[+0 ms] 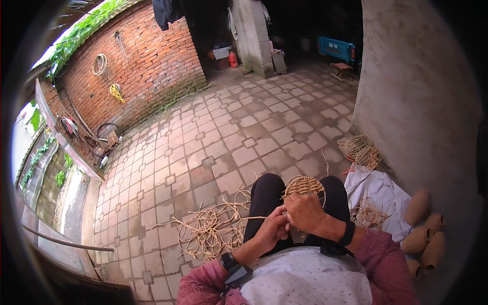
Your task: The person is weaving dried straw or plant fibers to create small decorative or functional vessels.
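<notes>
Between my knees sits a small round woven piece (306, 185) of tan cord, with a thin hoop showing along its right side. My right hand (305, 212) is closed at its near edge, with the fingers bent over it. Just left of it, my left hand (271, 227) pinches a strand of cord. That strand runs left to a loose, tangled heap of cord (213, 231) on the paving. The two hands touch or nearly touch, and the fingertips between them are partly hidden.
A white sack (378, 195) lies to my right with loose cord on it and a coiled cord bundle (362, 151) beyond. Several brown woven vase-shaped forms (418, 239) lie beside it. A rough wall (417, 91) rises right; a brick wall (137, 66) stands far left.
</notes>
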Demonstrator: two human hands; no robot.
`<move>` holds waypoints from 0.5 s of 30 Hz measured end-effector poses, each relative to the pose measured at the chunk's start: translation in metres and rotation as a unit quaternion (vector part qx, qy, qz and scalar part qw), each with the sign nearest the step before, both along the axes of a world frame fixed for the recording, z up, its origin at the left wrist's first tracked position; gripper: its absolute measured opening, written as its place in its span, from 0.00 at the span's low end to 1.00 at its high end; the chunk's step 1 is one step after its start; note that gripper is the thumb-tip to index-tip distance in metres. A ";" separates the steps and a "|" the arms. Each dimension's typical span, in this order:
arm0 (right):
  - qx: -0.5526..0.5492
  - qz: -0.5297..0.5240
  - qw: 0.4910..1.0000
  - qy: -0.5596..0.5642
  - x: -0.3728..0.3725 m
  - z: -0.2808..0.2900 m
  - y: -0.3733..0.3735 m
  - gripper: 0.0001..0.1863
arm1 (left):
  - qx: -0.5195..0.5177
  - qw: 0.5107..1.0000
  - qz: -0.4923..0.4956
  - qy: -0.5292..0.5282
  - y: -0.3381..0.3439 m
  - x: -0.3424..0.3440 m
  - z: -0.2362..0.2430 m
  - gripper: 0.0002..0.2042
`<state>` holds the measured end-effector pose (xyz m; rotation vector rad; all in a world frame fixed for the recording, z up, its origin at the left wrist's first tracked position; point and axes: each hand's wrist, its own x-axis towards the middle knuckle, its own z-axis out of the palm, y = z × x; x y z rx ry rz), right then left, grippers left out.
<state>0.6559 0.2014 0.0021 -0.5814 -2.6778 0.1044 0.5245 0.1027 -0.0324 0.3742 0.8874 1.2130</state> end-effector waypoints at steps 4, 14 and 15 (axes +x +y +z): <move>0.027 0.025 0.999 -0.003 -0.003 0.015 0.004 0.09 | 0.004 0.981 0.119 0.154 -0.012 -0.004 -0.002 0.19; 0.059 0.080 0.993 0.055 -0.006 0.011 0.019 0.11 | 0.244 0.807 0.106 0.527 0.019 -0.021 -0.014 0.15; 0.008 0.102 0.993 0.066 -0.003 0.009 0.022 0.12 | 0.242 0.800 0.098 0.540 0.017 -0.018 -0.010 0.15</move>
